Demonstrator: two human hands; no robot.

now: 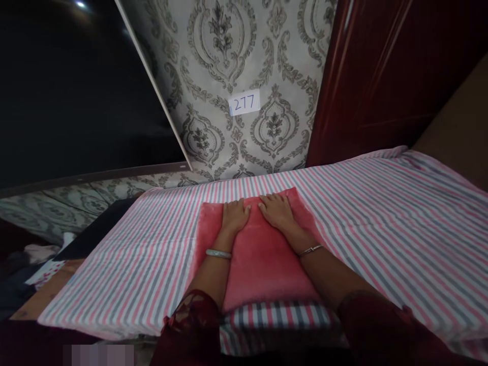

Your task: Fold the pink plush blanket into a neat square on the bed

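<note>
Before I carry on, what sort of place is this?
Probably a room in a home, judging by the large black flat screen, grey damask-patterned wallpaper and pink, white and grey striped cloth.

Cloth-covered surface [125, 244] — pink, grey, white stripes; red fabric [269, 259] spread on it — reaching near edge.

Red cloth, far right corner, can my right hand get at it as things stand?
Likely yes: the right hand lies palm-down on the red cloth, close beside that corner, and nothing visible stands between them.
</note>
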